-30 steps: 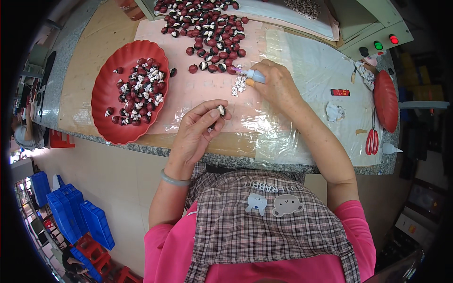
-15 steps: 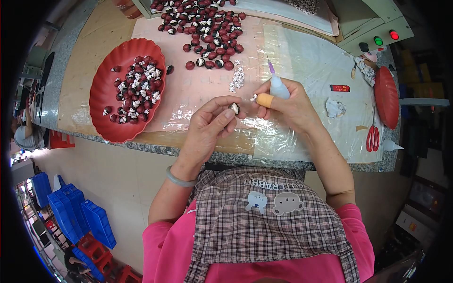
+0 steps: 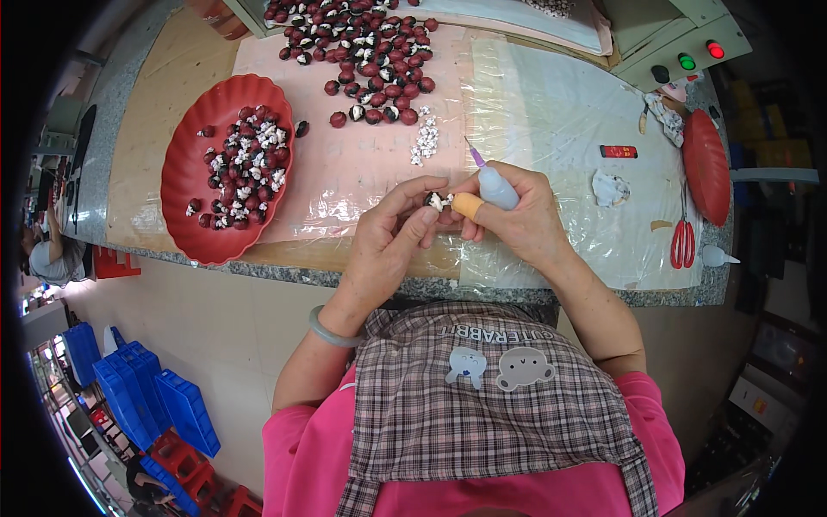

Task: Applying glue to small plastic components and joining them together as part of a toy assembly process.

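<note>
Between the fingertips of my left hand (image 3: pixel 388 231) is a small dark ball with a white patch (image 3: pixel 437 202). My right hand (image 3: pixel 527 220) pinches a tiny white piece (image 3: pixel 449 198) against or very near that patch; actual contact is hard to make out. The same hand also holds a translucent squeeze bottle (image 3: pixel 498 189) with a purple needle tip, which points up and away. A tan cover (image 3: pixel 468 205) wraps the right thumb. Just beyond my hands, a small cluster of similar white pieces (image 3: pixel 425 141) lies on the pink sheet (image 3: pixel 319 164).
At the left, a red scalloped tray (image 3: pixel 185 172) holds red-and-black balls topped with white pieces. Many more balls (image 3: pixel 379 69) spread across the far middle. Toward the right lie a red lighter-like object (image 3: pixel 618 152), crumpled tissue (image 3: pixel 610 188), red-handled scissors (image 3: pixel 682 244) and another red tray (image 3: pixel 706 168).
My right hand has moved left, bringing the white piece up to the ball in my left hand. The squeeze bottle has shifted left with it. The whole view has also moved slightly.
</note>
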Tool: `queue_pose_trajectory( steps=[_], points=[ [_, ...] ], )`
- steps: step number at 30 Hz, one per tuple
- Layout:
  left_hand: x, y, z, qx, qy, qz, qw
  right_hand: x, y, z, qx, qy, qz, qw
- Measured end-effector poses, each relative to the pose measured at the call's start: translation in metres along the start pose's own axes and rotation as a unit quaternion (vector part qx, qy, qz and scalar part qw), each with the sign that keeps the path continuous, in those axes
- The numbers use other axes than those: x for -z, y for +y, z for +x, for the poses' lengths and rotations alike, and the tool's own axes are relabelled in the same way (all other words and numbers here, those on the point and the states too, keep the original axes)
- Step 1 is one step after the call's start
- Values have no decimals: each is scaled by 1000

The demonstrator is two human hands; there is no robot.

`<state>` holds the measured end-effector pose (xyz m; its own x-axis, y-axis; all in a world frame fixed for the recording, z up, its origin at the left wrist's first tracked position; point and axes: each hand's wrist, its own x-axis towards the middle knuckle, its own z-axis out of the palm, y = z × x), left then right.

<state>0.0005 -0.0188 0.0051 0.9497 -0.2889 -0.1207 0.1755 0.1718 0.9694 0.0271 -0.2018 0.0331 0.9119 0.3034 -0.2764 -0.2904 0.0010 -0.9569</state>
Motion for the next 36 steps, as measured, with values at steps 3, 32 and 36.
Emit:
queue_pose_trajectory(
  steps=[3, 32, 36],
  points=[
    [0, -2, -1, 6, 11, 59, 998, -2, 1, -1, 8, 13, -20, 1000],
    [49, 11, 76, -233, 139, 422, 865, 11, 16, -5, 91, 35, -86, 992],
    [43, 17, 92, -272, 81, 576, 767, 14, 15, -6, 70, 26, -99, 992]
  ],
)
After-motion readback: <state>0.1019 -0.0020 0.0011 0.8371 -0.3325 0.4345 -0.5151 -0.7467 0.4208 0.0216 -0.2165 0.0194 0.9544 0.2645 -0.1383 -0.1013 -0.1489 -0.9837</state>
